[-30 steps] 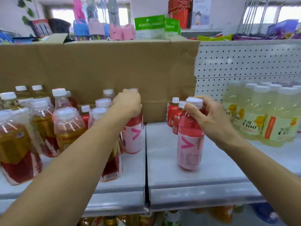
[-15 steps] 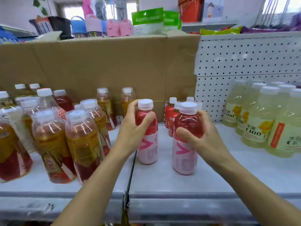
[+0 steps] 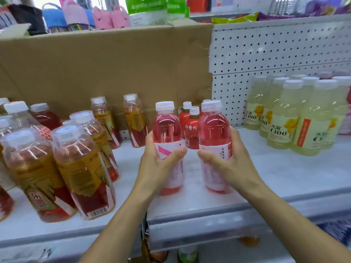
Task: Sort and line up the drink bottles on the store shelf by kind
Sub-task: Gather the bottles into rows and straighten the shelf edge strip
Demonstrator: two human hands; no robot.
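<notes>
Two pink drink bottles with white caps stand side by side on the white shelf [image 3: 284, 179]. My left hand [image 3: 157, 168] wraps around the label of the left pink bottle [image 3: 167, 128]. My right hand [image 3: 228, 164] grips the right pink bottle [image 3: 213, 128] around its middle. Both bottles are upright with their bases on the shelf. Behind them stand small red bottles [image 3: 191, 130] with white caps. Amber tea bottles [image 3: 81, 168] with gold and red labels crowd the left side. Pale yellow C100 bottles [image 3: 284, 118] are grouped at the right.
A brown cardboard sheet [image 3: 106, 69] backs the left half of the shelf; a white pegboard [image 3: 275, 48] backs the right. A gap between two shelf boards [image 3: 145, 221] runs just left of the pink bottles. More goods lie on the shelf below.
My left hand brought its pink bottle from the tea bottles over to beside the right one. Both hands slid down from the caps to the labels.
</notes>
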